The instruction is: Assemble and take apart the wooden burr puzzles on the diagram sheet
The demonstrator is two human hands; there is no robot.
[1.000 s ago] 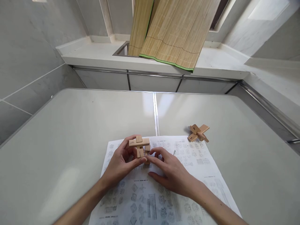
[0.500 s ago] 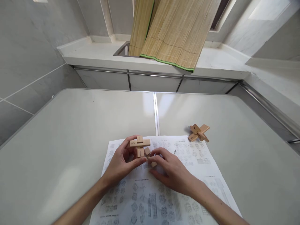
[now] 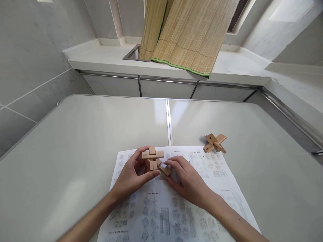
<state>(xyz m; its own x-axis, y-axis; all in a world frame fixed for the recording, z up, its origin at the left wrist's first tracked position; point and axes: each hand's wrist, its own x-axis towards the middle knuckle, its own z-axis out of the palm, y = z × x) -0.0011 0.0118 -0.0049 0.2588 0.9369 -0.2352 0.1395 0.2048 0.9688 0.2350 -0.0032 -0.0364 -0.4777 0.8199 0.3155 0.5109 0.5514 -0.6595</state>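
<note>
My left hand (image 3: 137, 171) is closed around a wooden interlocking puzzle (image 3: 153, 164). Its thumb lies below the blocks and its fingers curl behind them. A crosswise bar (image 3: 158, 154) with a dark number on it sits near the top of this puzzle. Just to the right, a notched wooden puzzle piece (image 3: 166, 170) slants down by the left thumb tip; whether it rests on the paper I cannot tell. My right hand (image 3: 188, 181) is beside that piece, thumb and fingers apart on either side of it.
Under my hands lies a printed sheet (image 3: 202, 198) with small puzzle diagrams. Another wooden puzzle assembly (image 3: 214, 143), cross-shaped and numbered, sits at the sheet's upper right edge. The pale table (image 3: 75, 151) has a seam down its middle. Beyond it, a bamboo mat (image 3: 186, 40) hangs over a counter.
My right hand's fingers have spread and drawn slightly right, uncovering more of the notched piece. My left hand still holds the puzzle, barely shifted.
</note>
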